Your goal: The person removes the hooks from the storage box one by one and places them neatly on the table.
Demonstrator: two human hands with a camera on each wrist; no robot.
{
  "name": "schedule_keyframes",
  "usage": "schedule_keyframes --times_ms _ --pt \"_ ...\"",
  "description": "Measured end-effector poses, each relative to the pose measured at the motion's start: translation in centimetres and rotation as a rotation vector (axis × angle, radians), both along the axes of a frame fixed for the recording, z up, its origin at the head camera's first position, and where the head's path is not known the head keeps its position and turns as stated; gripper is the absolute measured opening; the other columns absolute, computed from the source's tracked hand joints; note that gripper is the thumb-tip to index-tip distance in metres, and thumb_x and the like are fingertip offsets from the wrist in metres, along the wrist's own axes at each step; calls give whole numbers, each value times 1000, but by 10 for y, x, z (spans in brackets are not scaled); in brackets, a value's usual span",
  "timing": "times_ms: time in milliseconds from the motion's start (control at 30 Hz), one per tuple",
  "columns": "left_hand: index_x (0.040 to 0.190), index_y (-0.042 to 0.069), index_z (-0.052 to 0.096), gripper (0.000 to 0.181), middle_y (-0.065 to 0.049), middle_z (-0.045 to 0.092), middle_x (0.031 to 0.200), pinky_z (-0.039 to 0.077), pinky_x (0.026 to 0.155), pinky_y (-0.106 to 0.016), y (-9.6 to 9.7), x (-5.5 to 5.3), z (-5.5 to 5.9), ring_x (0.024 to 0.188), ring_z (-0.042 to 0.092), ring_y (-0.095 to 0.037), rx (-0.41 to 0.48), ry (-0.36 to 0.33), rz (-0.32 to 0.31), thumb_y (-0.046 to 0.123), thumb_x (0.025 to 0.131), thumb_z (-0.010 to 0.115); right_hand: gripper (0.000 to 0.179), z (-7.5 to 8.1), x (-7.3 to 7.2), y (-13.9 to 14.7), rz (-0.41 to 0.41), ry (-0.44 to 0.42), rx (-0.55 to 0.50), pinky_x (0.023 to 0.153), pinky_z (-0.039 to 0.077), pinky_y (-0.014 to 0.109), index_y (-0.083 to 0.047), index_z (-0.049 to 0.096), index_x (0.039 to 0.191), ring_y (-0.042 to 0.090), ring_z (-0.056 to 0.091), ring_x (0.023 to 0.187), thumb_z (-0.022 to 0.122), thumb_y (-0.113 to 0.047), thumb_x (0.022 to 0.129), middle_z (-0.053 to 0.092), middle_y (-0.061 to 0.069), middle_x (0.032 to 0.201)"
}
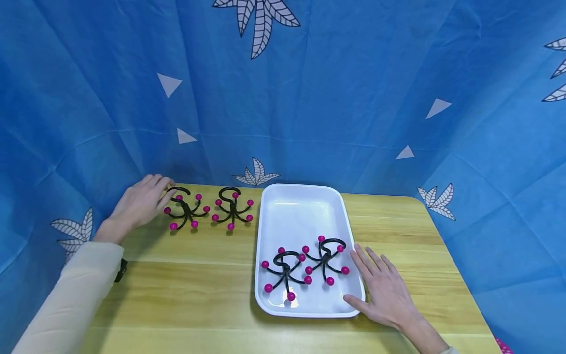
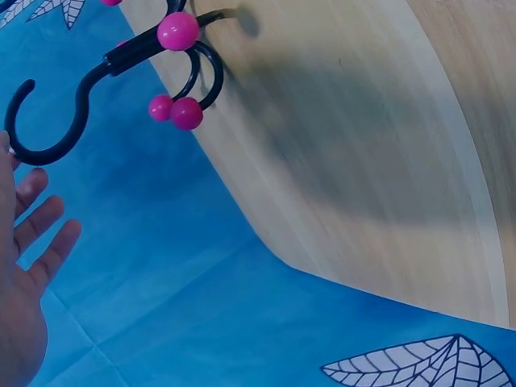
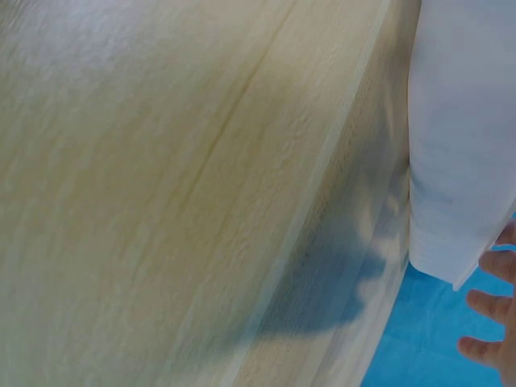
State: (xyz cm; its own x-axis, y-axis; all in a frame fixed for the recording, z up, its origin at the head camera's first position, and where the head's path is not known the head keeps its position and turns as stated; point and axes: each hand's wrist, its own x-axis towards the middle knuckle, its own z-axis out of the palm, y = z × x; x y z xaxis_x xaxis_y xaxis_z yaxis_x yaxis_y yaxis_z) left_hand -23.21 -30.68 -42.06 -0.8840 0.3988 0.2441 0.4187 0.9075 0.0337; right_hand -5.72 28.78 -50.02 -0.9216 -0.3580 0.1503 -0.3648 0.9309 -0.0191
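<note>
"Curtain (image 1: 336, 98) of blue cloth, printed with white leaves and triangles, is spanning the whole back!"

"And below it a yellowish wood-grain table (image 1: 199, 275) is stretching out, with a glossy white rectangular tray (image 1: 305, 216) sitting on top. The hands?"

"Well apart! The right hand (image 1: 383, 290) is spreading straight fingers at the tray's right rim; how firmly they're pressing, I can't tell. Far left, the left hand (image 1: 141, 200) is pinching the curved end of a black multi-armed hook with pink ball tips (image 1: 186, 211)."

"Near the table's back edge, then! Resting or lifting?"

"Can't tell. A matching second hook (image 1: 233, 209) is standing just to its right."

"And two more, the left tray hook (image 1: 286, 270) and the right tray hook (image 1: 326, 256), are sitting side by side at the tray's near end!"
</note>
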Motion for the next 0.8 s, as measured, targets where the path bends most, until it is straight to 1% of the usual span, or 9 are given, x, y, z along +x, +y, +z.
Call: schedule_keyframes --times_ms 200,300,433,533,600,700,733,800 --pt "129 2 62 32 -22 65 123 56 87 -57 3 9 10 110 61 -39 5 -6 6 27 109 57 105 -1 0 0 3 12 -3 124 33 62 -13 38 164 39 38 155 68 -75 84 36 9 172" --pt "129 2 63 35 -22 66 123 56 90 -57 8 13 15 109 61 -39 13 0 -4 30 109 56 106 -1 0 1 6 24 -5 123 34 62 -13 38 164 39 39 155 69 -75 84 37 9 172" --pt "129 1 63 35 -21 66 123 56 90 -56 19 20 23 110 61 -39 18 14 -31 29 109 57 106 0 -1 2 6 27 -6 123 34 63 -12 39 163 39 39 155 69 -75 84 38 10 171" --pt "127 0 64 33 -21 67 118 56 87 -54 29 26 26 105 61 -37 4 49 -72 27 107 61 105 0 -1 2 5 19 -7 123 33 63 -12 39 163 39 39 155 68 -75 84 38 11 171" --pt "124 0 66 32 -19 68 113 57 81 -50 37 30 26 98 61 -35 -1 85 -111 26 105 65 105 1 -1 1 3 15 -6 123 34 63 -12 39 163 40 38 155 68 -75 84 38 11 171" --pt "120 1 67 31 -16 69 108 57 77 -45 48 36 27 93 61 -32 -7 132 -168 26 102 68 105 2 -1 0 4 10 -7 123 33 64 -12 39 163 40 38 155 68 -75 84 37 11 172" --pt "119 2 68 31 -16 69 108 57 77 -45 52 38 27 92 61 -31 -3 138 -184 27 101 69 105 2 -1 0 5 12 -8 123 34 64 -12 40 163 40 38 155 68 -75 84 37 11 172" --pt "120 3 68 30 -15 70 111 58 81 -45 59 42 28 95 63 -31 2 135 -207 27 101 69 105 2 0 0 4 11 -7 123 34 64 -12 40 163 40 38 155 68 -75 84 37 10 172"
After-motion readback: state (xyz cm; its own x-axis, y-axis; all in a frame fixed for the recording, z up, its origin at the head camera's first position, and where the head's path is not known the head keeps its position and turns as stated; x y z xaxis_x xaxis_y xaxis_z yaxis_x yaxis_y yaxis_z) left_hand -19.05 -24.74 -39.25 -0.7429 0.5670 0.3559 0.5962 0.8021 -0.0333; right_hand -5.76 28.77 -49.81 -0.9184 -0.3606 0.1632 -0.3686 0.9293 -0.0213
